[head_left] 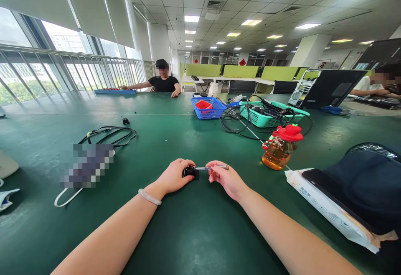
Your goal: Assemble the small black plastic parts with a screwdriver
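At the left side of the green bench (194, 237) lies one blurred item (89, 166) with a white loop (59, 199), and one coiled black cable (127, 129) just behind it. Beyond the coil sits one small black block (125, 121). Near the far edge stands one blue tray (115, 92) holding red things too small to count; a co-worker (163, 83) sits behind that edge, one arm stretched to it.

Toward the near edge, midway across, the left hand (176, 176) pinches one small black part (193, 174) between thumb and fingers, against the bench top. Just right of it, the right hand (228, 180) pinches one slim tool (222, 167) between thumb and fingertips, its thin shaft reaching the part.

Farther back are two baskets: a blue basket (206, 115) with one red container (203, 105) inside, and a turquoise basket (261, 119) heaped with black cables (269, 110), some spilling out. In front stands one bottle (277, 154), red-lidded, with amber liquid inside. Toward the near right corner, one black phone (335, 197) rests on one white packet (322, 204), beside dark fabric (369, 183).
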Motion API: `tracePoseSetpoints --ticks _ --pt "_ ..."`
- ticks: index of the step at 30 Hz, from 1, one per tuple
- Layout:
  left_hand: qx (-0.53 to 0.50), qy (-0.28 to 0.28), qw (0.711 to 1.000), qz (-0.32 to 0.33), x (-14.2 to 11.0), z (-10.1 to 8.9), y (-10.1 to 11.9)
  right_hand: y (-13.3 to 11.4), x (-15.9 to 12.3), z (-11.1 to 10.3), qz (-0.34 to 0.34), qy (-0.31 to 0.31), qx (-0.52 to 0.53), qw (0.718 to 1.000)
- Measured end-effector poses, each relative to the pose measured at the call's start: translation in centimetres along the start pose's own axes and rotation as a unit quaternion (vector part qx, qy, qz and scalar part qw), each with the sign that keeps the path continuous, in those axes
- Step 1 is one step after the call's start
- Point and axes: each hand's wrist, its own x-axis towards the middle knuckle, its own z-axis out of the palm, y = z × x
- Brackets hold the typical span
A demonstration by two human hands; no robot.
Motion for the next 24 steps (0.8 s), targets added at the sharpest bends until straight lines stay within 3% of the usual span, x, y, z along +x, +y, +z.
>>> tracePoseSetpoints --ticks 24 --pt "0.007 -0.022 0.999 0.022 -0.01 0.14 0.03 0.04 0.09 0.03 0.015 0.029 0.064 0.997"
